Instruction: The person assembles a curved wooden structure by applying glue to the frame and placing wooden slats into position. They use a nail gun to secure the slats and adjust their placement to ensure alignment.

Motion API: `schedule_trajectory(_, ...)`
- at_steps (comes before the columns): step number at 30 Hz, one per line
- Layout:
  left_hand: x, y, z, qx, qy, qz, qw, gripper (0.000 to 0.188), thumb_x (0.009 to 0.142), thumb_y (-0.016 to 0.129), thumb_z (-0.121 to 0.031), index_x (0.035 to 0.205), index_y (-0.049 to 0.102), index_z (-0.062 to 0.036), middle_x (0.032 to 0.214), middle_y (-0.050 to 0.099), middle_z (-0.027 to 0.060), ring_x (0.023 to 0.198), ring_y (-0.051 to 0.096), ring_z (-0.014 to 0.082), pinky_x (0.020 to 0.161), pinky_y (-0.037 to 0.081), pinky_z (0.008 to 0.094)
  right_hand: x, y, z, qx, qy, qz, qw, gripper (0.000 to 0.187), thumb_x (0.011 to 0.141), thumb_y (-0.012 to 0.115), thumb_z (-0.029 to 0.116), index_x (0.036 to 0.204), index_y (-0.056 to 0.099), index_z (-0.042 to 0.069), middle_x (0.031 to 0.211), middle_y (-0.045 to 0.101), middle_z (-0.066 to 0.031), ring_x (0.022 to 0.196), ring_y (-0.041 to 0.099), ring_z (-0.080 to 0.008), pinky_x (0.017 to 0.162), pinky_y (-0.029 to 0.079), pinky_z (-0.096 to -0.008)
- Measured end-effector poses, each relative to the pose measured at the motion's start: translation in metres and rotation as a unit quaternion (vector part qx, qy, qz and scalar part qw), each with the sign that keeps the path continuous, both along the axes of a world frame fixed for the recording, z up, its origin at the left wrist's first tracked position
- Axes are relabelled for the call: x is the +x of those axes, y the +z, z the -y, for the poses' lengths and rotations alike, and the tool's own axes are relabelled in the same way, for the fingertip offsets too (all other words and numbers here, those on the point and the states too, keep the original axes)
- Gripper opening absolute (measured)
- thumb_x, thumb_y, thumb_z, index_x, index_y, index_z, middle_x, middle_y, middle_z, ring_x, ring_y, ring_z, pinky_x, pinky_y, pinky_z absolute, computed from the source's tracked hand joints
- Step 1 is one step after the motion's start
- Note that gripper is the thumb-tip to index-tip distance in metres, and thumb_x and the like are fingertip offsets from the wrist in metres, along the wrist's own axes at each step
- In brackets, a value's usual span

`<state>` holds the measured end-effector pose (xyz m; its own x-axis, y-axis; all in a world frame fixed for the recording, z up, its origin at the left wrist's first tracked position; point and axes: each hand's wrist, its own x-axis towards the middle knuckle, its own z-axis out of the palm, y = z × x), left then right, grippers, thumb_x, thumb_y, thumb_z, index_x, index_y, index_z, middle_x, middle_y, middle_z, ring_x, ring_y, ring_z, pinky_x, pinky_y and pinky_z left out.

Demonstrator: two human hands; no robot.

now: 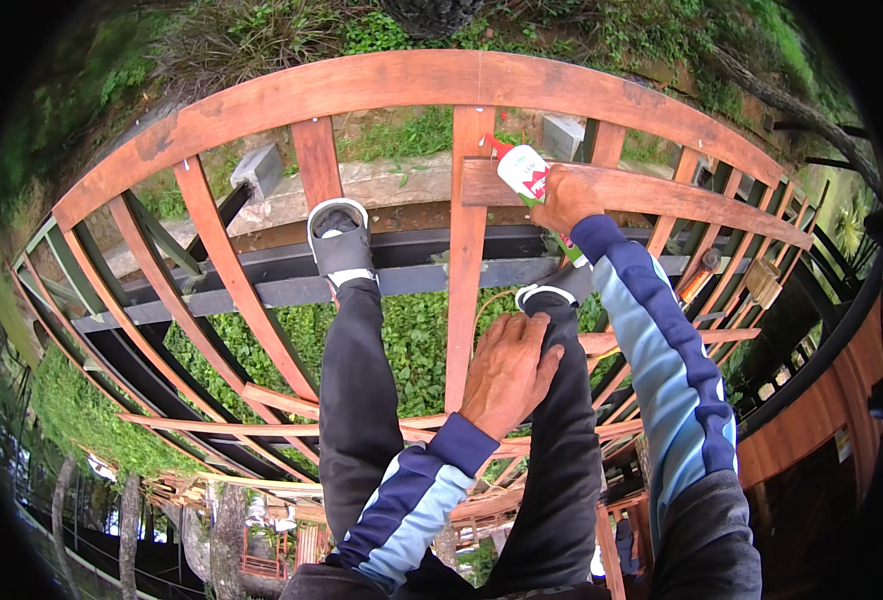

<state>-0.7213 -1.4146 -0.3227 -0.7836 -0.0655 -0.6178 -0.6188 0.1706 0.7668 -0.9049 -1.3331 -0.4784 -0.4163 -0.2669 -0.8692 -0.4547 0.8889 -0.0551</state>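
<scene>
My right hand (566,202) is wrapped round a white glue bottle (522,172) with a red nozzle and a green lower part. The bottle is tilted, its nozzle pointing up and left beside the upper end of an upright wooden slat (467,260). Behind the bottle, a reddish-brown board (652,192) runs from that slat toward the right. My left hand (512,372) lies on my right leg with its fingers stretched out, holding nothing. At the far side, a wide curved wooden rail (362,88) spans the tops of the slats.
My feet, in grey slip-on shoes (342,245), are near a dark metal beam (292,288) under the slats. Gaps between slats show green plants (417,345) below. Concrete blocks (259,170) stand beyond. At right lies an orange-handled tool (700,275) I cannot identify.
</scene>
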Motion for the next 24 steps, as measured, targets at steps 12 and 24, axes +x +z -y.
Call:
schedule_trajectory(12,0.0,-0.003,-0.003,-0.01,0.002,-0.011,1.0,0.034,0.086,0.065,-0.016,0.112,0.056,0.0038,0.103,0.06,0.0197,0.101,0.056,0.037,0.089,0.045,0.045,-0.022,0.0,0.017,-0.026,-0.035,-0.007,0.999,0.042,0.071,0.067,0.02,0.099,0.06,-0.009,0.096,0.066,-0.0306,0.094,0.066,-0.0413,0.084,0.053,-0.0443)
schedule_trajectory(24,-0.002,-0.005,-0.004,-0.008,-0.003,-0.01,1.0,0.034,0.086,0.065,-0.016,0.113,0.056,0.004,0.106,0.061,0.0206,0.102,0.056,0.0379,0.09,0.045,0.0445,-0.007,0.003,0.012,0.003,-0.04,0.013,0.999,0.044,0.069,0.068,0.022,0.101,0.061,-0.007,0.098,0.067,-0.0279,0.098,0.066,-0.0388,0.085,0.053,-0.0438)
